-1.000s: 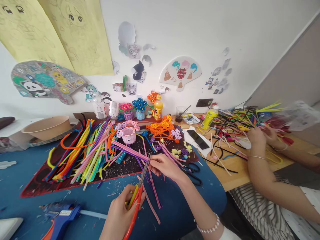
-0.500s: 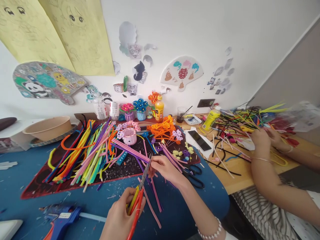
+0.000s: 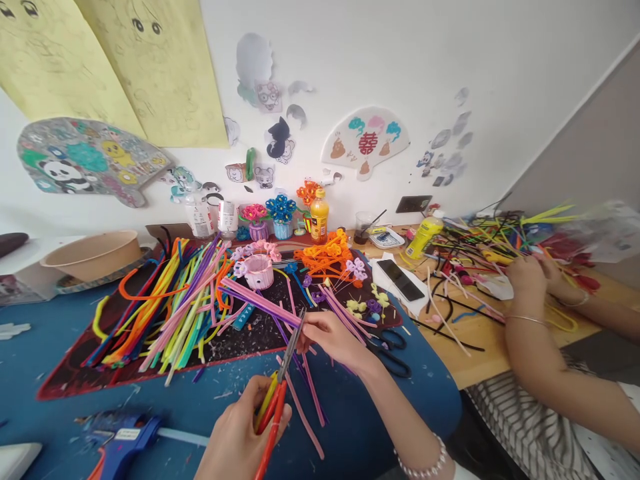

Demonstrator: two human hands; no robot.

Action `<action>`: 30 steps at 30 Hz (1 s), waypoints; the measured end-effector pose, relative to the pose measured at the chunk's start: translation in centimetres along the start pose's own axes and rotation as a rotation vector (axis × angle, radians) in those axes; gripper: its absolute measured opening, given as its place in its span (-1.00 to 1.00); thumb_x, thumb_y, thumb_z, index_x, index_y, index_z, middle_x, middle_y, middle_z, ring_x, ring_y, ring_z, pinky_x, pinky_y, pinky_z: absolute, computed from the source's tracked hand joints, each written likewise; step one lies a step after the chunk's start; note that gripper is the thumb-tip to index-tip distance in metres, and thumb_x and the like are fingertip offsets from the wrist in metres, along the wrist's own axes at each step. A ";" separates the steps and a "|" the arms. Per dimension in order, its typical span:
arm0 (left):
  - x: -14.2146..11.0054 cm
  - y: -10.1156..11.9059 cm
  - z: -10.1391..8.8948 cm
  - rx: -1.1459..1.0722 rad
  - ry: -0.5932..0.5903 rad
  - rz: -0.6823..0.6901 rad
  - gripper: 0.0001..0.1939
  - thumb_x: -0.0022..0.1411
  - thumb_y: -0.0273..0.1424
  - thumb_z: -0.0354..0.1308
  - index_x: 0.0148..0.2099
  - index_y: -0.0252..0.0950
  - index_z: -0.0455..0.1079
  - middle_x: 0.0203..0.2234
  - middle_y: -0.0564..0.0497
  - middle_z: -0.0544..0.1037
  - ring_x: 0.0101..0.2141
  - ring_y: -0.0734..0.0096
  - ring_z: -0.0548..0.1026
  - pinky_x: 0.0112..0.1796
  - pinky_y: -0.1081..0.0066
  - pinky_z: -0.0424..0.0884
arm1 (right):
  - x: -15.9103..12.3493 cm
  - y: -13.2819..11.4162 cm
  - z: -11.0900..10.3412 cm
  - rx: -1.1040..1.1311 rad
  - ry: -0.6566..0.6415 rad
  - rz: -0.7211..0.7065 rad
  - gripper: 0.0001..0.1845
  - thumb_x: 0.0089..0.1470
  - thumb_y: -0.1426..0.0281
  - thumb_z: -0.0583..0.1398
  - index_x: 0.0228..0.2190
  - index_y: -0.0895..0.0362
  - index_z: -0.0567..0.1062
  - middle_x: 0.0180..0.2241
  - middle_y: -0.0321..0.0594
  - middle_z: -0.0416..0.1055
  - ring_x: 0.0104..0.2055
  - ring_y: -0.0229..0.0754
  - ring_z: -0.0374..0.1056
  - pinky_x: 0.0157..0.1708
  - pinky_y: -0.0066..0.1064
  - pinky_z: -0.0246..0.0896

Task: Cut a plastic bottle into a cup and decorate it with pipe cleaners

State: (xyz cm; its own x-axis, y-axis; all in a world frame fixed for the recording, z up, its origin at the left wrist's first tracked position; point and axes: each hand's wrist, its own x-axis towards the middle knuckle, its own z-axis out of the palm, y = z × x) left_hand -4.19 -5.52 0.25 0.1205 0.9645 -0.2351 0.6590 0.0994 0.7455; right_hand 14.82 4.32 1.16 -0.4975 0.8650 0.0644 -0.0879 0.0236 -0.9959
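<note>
My left hand [image 3: 250,427] is closed around the red and yellow handles of a pair of scissors [image 3: 287,367]. Their blades point up and away and meet the pipe cleaners beside my right fingertips; the exact contact is partly hidden. My right hand [image 3: 327,339] pinches a small bundle of pink and purple pipe cleaners [image 3: 265,299], which extends to the upper left. More pink and purple pipe cleaners [image 3: 309,390] hang or lie below that hand. Behind the bundle stands a pink pot [image 3: 259,272] with pale flowers at its rim.
Many coloured pipe cleaners [image 3: 173,307] cover the dark mat's left side. A blue glue gun [image 3: 125,440] lies at front left, black scissors [image 3: 393,352] at right. Orange pipe-cleaner flowers [image 3: 325,259], a juice bottle [image 3: 319,217] and a phone [image 3: 399,280] sit farther back. A co-worker's hands [image 3: 530,280] work at right.
The view has shifted slightly. My hands, the scissors and the pipe cleaners keep nearly the same positions.
</note>
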 end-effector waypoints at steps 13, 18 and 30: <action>0.3 -0.3 0.2 0.003 0.004 0.006 -0.79 0.24 -0.12 -0.07 -0.22 -0.12 0.20 -0.51 0.12 0.52 -0.50 0.31 0.48 -0.44 0.45 0.25 | -0.3 -0.1 -0.6 -0.115 -0.024 -0.014 -0.68 0.24 0.33 0.07 -0.52 0.13 0.41 -0.52 -0.28 0.39 -0.45 -0.21 0.37 -0.41 -0.40 0.24; 0.3 0.3 0.1 -0.090 0.062 0.038 -0.79 0.25 -0.13 -0.04 -0.24 -0.12 0.27 -0.59 0.13 0.52 -0.56 0.35 0.44 -0.46 0.48 0.25 | -0.2 0.0 -1.1 -0.133 -0.045 -0.003 -0.69 0.25 0.33 0.06 -0.52 0.12 0.39 -0.54 -0.32 0.36 -0.48 -0.23 0.34 -0.44 -0.42 0.22; 0.3 0.4 0.5 -0.240 0.044 -0.114 -0.48 0.13 0.10 0.02 -0.26 -0.26 0.47 -0.76 0.18 0.32 -0.78 0.51 0.18 -0.72 0.50 0.08 | -0.3 -0.4 -1.5 -0.162 -0.077 0.028 -0.63 0.29 0.26 0.06 -0.54 0.11 0.34 -0.67 -0.45 0.18 -0.63 -0.34 0.15 -0.53 -0.48 0.07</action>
State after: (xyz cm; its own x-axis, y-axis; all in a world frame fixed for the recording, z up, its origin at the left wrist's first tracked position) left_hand -3.54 -5.28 0.12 0.0197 0.9530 -0.3024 0.4709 0.2580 0.8436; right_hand 16.25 4.81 1.46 -0.5634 0.8255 0.0353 0.0636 0.0859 -0.9943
